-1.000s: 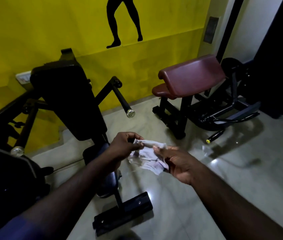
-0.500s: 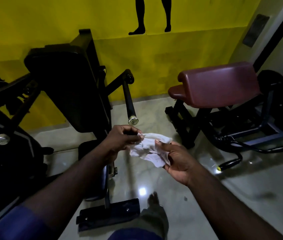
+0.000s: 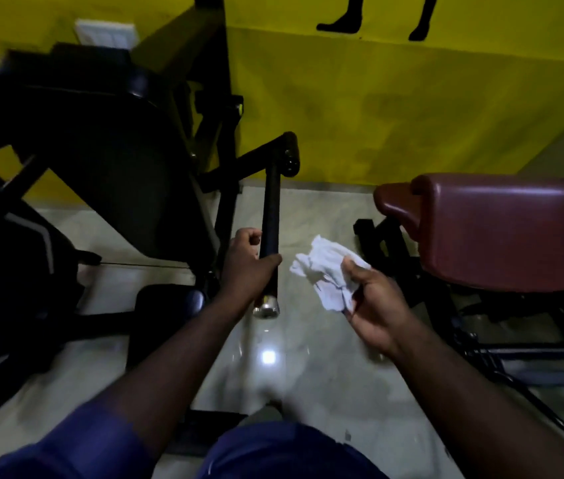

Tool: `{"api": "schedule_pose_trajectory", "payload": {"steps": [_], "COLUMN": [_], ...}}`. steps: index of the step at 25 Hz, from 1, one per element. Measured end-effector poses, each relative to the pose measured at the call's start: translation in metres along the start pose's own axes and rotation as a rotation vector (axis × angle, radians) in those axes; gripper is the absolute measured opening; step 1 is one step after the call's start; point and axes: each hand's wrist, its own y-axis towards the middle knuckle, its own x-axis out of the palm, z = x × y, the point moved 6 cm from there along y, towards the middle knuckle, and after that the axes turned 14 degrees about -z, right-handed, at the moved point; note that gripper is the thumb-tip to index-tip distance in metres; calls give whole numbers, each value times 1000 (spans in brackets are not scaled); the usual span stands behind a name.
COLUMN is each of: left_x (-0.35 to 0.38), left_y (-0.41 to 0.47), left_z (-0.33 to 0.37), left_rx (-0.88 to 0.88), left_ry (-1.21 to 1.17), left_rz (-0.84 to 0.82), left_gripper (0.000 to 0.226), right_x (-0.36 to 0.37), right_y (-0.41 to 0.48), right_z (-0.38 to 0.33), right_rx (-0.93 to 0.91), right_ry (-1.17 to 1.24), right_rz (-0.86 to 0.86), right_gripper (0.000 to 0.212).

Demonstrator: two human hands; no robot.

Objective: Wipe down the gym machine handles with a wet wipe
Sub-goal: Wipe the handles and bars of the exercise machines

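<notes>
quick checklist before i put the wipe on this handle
1. Wipe in right hand: ok, pinched and bunched.
2. Left hand steadying the handle: ok, it grips near the lower end.
3. Wipe touching handle: not ok, a gap lies between them.
4. Handle above the grip uncovered: ok.
5. Section under the left hand reachable: not ok, the grip covers it.
6. Wipe wet enough: cannot tell.
</notes>
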Motion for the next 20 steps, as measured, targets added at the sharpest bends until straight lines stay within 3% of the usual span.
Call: {"api": "schedule_pose_trajectory", "payload": {"steps": [2,4,8,10,13,15,16,18,20], "left_x": [6,8,19,22,20,22,23,25,25], "left_y": [18,35,51,52,42,41,41,40,39], "left_z": [-1,-7,-15,-16,-19,-14,-11,-8,-7], "left_rx": [-45,-94,-105,-123,-213,-289,-323,-383,-436], "left_ry": [87,144,208,217,247,318,382,485,547], "left_rz": [-2,3,98,149,177,178,184,199,222], "left_gripper": [68,70,56,57,67,68,68,78,87], "right_x": [-15,-24,-39,-40,-30,-28,-30,-28,-28], "right_y": [33,66,158,210,281,314,322,315,294], "right_z": [-16,-35,-79,-112,-116,-84,-65,-50,-39], "right_rx": [2,11,-20,-153,-394,-513,-543,-575,-501], "right_ry": [2,-142,-583,-927,-1416,-1762,-1869,-1798,-1563], "right_rz": [-17,-35,-24,-63,-394,-674,-722,-744,-745], "right_gripper": [42,40,28,31,41,52,52,43,50]}}
